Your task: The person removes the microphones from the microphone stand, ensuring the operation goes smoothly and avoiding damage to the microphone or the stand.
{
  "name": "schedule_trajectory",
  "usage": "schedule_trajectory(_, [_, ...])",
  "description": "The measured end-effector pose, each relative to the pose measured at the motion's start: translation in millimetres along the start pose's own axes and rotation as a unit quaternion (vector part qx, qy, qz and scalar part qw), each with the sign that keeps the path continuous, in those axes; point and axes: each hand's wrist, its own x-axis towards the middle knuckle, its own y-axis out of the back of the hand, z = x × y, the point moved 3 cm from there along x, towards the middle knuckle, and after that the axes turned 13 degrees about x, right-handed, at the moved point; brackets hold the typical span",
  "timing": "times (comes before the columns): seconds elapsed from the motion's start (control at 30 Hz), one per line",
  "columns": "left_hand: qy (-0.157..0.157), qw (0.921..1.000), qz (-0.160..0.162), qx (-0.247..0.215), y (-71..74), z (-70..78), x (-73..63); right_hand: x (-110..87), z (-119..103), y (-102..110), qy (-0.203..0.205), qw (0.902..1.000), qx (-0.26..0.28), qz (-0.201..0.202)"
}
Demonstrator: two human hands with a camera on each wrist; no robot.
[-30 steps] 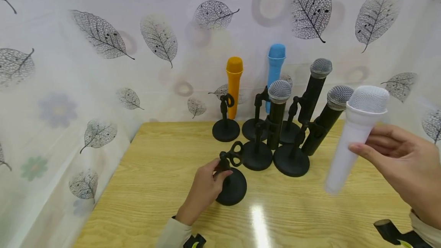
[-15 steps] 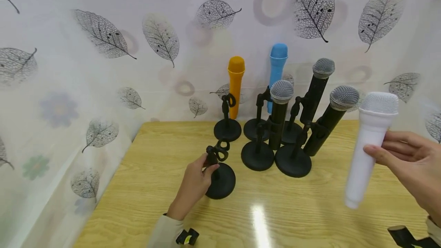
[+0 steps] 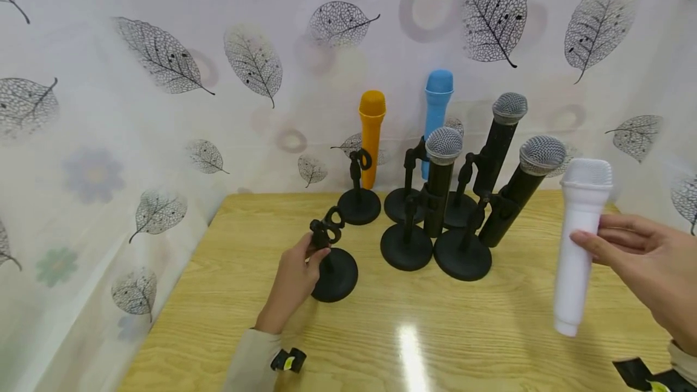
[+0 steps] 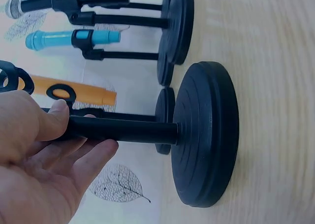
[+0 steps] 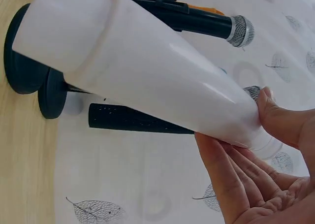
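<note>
One white mic [image 3: 574, 266], head up, was in the right hand [image 3: 645, 259], pinched by thumb and fingers above the table [image 3: 207, 331]. The left hand [image 3: 291, 277] gripped the post of a stand [image 3: 339, 277]; whether its base touched the table could not be told. Behind, three black mics [image 3: 440, 181], a blue mic [image 3: 437, 107] and an orange mic [image 3: 372, 132] sat in other stands [image 3: 407, 248].

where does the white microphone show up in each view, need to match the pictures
Head: the white microphone is at the right, held in the right hand.
Left wrist: not in it.
Right wrist: large, slanting from upper left down to the right hand.
Shared landmark: the leaf-print backdrop.
</note>
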Motion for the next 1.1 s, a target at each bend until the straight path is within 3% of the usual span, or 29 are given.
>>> schedule_trajectory(0.3, [0.022, 0.9995, 0.002, -0.021, 4.5, -14.2, 10.7, 8.5, 24, 2, -0.041, 0.9970, -0.056, -0.032])
schedule_trajectory(0.57, [0.029, 0.9991, 0.001, -0.031, 4.9, -22.1, 16.5, 12.7, 44, 1, -0.065, 0.9929, -0.071, -0.069])
schedule_trajectory(0.87, [0.030, 0.9988, 0.018, -0.036, 8.2, -33.6, 28.0, 17.3, 65, 1, -0.112, 0.9845, -0.090, -0.100])
schedule_trajectory(1.1, [0.046, 0.9974, 0.012, -0.054, 9.9, -41.9, 36.4, 21.5, 85, 3, -0.151, 0.9745, -0.114, -0.121])
